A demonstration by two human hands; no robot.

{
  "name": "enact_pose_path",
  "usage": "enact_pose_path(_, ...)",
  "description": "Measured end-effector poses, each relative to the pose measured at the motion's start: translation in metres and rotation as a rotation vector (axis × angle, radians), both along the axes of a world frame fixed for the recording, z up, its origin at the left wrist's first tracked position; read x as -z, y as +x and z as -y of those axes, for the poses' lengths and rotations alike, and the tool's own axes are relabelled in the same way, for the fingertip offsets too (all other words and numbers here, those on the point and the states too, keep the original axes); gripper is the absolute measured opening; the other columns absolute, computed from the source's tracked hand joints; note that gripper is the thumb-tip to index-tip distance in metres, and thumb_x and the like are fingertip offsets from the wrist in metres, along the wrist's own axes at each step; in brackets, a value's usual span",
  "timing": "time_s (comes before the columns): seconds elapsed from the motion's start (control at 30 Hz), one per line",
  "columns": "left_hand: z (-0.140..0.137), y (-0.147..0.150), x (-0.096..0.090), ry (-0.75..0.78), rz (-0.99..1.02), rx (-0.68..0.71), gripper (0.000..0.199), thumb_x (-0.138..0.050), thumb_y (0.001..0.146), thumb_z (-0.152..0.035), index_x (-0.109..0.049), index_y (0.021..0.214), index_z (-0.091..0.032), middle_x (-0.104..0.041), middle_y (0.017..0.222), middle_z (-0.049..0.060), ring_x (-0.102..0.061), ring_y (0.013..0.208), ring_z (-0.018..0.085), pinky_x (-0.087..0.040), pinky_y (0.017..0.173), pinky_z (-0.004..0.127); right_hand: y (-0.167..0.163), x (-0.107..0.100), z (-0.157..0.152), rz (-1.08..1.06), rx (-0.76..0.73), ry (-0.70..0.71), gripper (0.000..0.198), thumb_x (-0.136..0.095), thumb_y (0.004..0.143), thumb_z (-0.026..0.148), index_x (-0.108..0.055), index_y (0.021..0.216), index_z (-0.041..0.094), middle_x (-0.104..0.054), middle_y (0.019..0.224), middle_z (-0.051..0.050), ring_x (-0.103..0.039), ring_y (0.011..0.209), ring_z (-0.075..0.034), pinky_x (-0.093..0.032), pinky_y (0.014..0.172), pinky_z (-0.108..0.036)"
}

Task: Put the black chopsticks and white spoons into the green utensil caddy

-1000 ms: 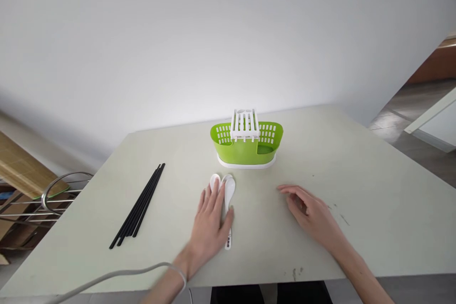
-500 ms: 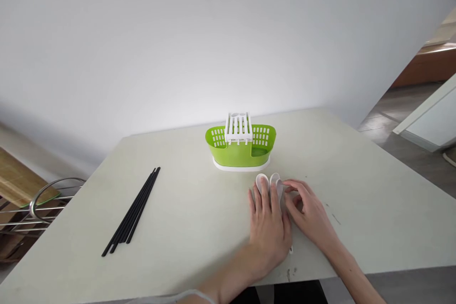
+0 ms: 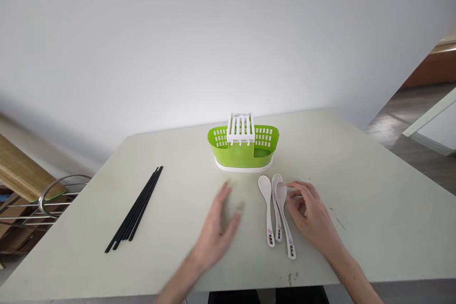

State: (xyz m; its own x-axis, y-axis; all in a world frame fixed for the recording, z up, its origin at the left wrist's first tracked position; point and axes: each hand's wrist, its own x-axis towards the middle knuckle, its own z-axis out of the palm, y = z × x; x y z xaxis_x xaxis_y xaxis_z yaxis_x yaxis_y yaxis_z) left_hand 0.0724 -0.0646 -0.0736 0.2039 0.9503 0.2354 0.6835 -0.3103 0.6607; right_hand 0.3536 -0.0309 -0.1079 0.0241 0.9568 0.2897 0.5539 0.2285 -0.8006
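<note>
My right hand (image 3: 311,216) rests curled beside three spoons (image 3: 278,211), fingertips just touching the nearest bowl, gripping nothing. The spoons lie side by side before the caddy (image 3: 243,149). My left hand (image 3: 217,232) hovers open, empty.

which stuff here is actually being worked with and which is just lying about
In hand:
white spoons, three side by side, right hand at the rightmost bowl
left hand, open, beside them
green cutlery holder, just behind the spoons

Lying about:
black chopsticks, bundled at the left
metal rack, off the table
</note>
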Motion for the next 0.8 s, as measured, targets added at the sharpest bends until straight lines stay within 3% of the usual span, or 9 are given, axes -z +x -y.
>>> enact_pose_path(0.13, -0.008, -0.101, -0.017, 0.091, -0.13, -0.329, 0.055, -0.05, 0.105, -0.049, -0.042, 0.156, -0.028, -0.051, 0.161, 0.012, -0.049, 0.149, 0.031, -0.038, 0.125, 0.057, -0.001, -0.002, 0.004, 0.009, 0.015, -0.003, 0.022, -0.051, 0.105, 0.037, -0.061, 0.123, 0.028, -0.061, 0.128, -0.009, -0.068, 0.076, -0.016, -0.058, 0.065, -0.033)
enact_pose_path(0.23, -0.015, -0.173, -0.029, 0.101, -0.288, -0.53, 0.068, -0.052, 0.1, -0.06, -0.04, 0.158, -0.026, -0.048, 0.163, 0.014, -0.044, 0.151, 0.036, -0.038, 0.124, 0.059, -0.001, -0.002, 0.004, 0.01, 0.018, -0.001, 0.022, -0.05, 0.105, 0.037, -0.06, 0.122, 0.029, -0.061, 0.126, -0.007, -0.068, 0.076, -0.016, -0.057, 0.063, -0.032)
enact_pose_path(0.3, -0.017, -0.213, -0.032, 0.116, -0.435, -0.534, 0.076, -0.051, 0.097, -0.066, -0.04, 0.159, -0.023, -0.045, 0.165, 0.015, -0.034, 0.157, 0.039, -0.031, 0.127, 0.061, -0.001, -0.001, 0.004, 0.001, 0.016, 0.004, 0.021, -0.05, 0.105, 0.037, -0.06, 0.122, 0.029, -0.061, 0.126, -0.008, -0.068, 0.076, -0.016, -0.057, 0.064, -0.032)
enact_pose_path(0.4, -0.017, -0.255, -0.03, 0.016, -0.611, -0.367, 0.084, -0.051, 0.096, -0.068, -0.031, 0.166, -0.025, -0.037, 0.171, 0.011, -0.025, 0.161, 0.038, -0.026, 0.129, 0.061, 0.0, 0.0, 0.003, -0.004, 0.017, 0.008, 0.022, -0.05, 0.105, 0.038, -0.061, 0.121, 0.028, -0.061, 0.127, -0.009, -0.068, 0.075, -0.016, -0.058, 0.064, -0.033)
enact_pose_path(0.57, -0.017, -0.268, -0.01, -0.076, -0.695, -0.239, 0.069, -0.033, 0.107, -0.056, -0.019, 0.17, -0.03, -0.027, 0.175, 0.005, -0.022, 0.162, 0.033, -0.025, 0.13, 0.058, 0.001, 0.002, 0.003, 0.007, 0.024, 0.009, 0.021, -0.051, 0.104, 0.036, -0.06, 0.12, 0.028, -0.061, 0.127, -0.009, -0.069, 0.076, -0.016, -0.057, 0.062, -0.032)
enact_pose_path(0.8, -0.021, -0.218, 0.01, 0.024, -0.738, -0.165, 0.064, -0.029, 0.111, -0.047, -0.012, 0.171, -0.031, -0.023, 0.175, 0.006, -0.019, 0.163, 0.031, -0.023, 0.13, 0.059, 0.004, 0.004, 0.002, 0.016, 0.029, -0.001, 0.023, -0.052, 0.103, 0.038, -0.06, 0.121, 0.027, -0.062, 0.125, -0.008, -0.069, 0.078, -0.017, -0.056, 0.062, -0.032)
